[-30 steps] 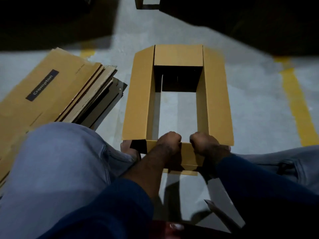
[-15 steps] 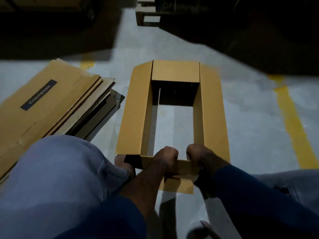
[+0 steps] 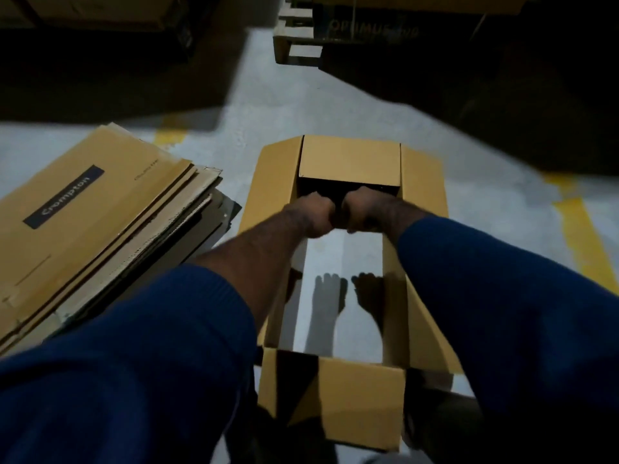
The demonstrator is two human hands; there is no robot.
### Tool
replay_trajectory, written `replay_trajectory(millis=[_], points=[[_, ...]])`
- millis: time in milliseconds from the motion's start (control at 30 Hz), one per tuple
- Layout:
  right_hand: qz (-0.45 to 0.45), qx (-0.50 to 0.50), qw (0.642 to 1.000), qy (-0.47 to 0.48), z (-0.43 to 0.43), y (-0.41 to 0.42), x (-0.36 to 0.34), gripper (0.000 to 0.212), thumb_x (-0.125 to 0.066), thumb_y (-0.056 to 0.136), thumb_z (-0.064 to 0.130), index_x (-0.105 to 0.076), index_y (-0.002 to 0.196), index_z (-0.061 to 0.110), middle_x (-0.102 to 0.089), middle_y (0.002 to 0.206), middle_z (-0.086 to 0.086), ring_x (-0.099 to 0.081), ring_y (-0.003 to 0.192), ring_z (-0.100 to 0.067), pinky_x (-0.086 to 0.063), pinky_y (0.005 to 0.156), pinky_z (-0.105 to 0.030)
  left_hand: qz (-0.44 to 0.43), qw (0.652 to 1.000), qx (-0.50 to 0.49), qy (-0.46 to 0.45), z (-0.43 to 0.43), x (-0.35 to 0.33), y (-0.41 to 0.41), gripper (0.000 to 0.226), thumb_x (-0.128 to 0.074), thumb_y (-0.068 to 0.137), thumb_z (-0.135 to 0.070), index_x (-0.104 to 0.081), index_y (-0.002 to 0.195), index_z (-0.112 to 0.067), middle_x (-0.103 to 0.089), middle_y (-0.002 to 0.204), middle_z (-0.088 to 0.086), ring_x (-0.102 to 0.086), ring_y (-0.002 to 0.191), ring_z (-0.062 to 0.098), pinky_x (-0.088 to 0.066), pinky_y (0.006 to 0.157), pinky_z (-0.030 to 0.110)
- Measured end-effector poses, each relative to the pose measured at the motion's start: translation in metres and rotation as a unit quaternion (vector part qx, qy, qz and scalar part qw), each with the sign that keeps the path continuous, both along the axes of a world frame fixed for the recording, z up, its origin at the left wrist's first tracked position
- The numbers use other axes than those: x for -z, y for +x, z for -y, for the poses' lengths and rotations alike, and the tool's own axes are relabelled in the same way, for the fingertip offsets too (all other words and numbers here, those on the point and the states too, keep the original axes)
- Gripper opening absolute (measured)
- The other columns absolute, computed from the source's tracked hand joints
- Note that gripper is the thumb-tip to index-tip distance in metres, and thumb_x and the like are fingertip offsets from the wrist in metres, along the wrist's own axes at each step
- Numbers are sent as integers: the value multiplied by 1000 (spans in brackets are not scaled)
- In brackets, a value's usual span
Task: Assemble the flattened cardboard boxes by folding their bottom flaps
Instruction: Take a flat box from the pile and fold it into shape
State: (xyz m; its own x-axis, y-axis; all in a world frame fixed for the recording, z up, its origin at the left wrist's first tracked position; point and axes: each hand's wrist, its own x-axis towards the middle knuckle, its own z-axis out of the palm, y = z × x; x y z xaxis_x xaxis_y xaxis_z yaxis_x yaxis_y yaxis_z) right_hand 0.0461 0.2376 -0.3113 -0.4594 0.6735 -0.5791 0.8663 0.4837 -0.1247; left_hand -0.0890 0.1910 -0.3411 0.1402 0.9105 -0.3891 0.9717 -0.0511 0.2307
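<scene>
An open-ended cardboard box [image 3: 423, 185] lies on the grey floor in front of me, and the floor shows through its middle. Its long side flaps spread outward. The far flap [image 3: 350, 160] slants over the dark far end. The near flap [image 3: 361, 396] hangs outward at my end. My left hand [image 3: 313, 214] and my right hand [image 3: 365, 209] are side by side over the box's far half, just below the far flap's edge. Both are curled into fists, slightly blurred, with nothing visible in them. Their fingertips are hidden.
A stack of flattened cardboard boxes [image 3: 90, 222] with a dark "Crompton" label lies to the left, close to the box. A wooden pallet [image 3: 294, 45] with dark cartons stands at the back. Yellow floor lines [image 3: 582, 236] run on the right. My blue sleeves fill the foreground.
Both hands have let go of the near flap and reached forward to the far end of the box. The near flap now hangs outward. The camera has leaned forward over the box.
</scene>
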Motion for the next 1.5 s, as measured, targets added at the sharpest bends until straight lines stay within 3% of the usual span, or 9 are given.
replay_trajectory(millis=[133,233,567,767,867,967,1167,1367,1500], points=[[3,-19,987,156,-36,-4,9,16,-66,92,22,-68,107,16,-59,89,-5,-59,79,-25,-46,65,-36,-77,996,42,17,-63,-6,-18,14,-63,92,-26,-70,103,-19,-65,97,5,-64,87,26,-57,74,38],[-6,-30,969,243,-56,2,37,19,-66,92,19,-65,112,15,-63,99,-8,-62,87,-28,-50,67,-38,-122,987,74,70,-92,7,-30,18,-68,93,-32,-68,106,-19,-58,98,1,-60,90,24,-47,67,35],[-28,-56,972,225,-80,20,111,23,-53,100,36,-62,107,17,-61,83,-5,-61,71,-27,-55,63,-39,-162,955,212,127,-96,67,-37,36,-46,103,-50,-64,108,-19,-66,98,5,-58,79,24,-37,63,33],[-158,13,910,383,-86,14,104,28,-60,90,27,-65,112,11,-69,94,-16,-67,77,-40,-42,54,-37,-160,924,258,231,-100,71,-59,20,-60,90,-31,-70,92,-14,-67,89,9,-63,87,32,-44,72,38],[-205,38,870,447,-114,2,82,48,-62,88,26,-61,133,10,-65,120,-17,-64,105,-39,-55,79,-46,-173,896,259,317,-124,69,-77,27,-70,78,-29,-68,100,-14,-63,101,14,-59,98,34,-47,80,42],[-114,58,904,407,-152,0,67,67,-70,89,26,-44,150,11,-43,152,-19,-43,139,-37,-42,110,-50,-180,913,193,311,-156,67,-86,56,-74,81,-23,-53,132,-15,-52,137,14,-50,125,32,-46,100,47],[-53,30,965,255,-201,5,84,45,-65,91,6,-56,135,12,-54,129,-18,-56,117,-39,-52,97,-50,-134,964,68,218,-195,78,-58,75,-65,88,-10,-30,155,-10,-30,161,12,-35,144,31,-34,114,44],[-67,20,943,325,-212,11,99,27,-59,93,-3,-68,119,-1,-56,120,-25,-56,113,-44,-50,88,-49,-152,961,54,226,-222,82,-58,31,-56,96,-13,-59,126,-10,-62,124,18,-61,113,39,-45,93,45],[-22,3,946,324,-212,7,96,26,-61,94,-1,-63,120,-2,-56,118,-24,-57,110,-43,-54,89,-53,-149,957,22,248,-227,83,-59,22,-61,93,-1,-58,114,2,-56,115,23,-59,105,42,-45,76,44]])
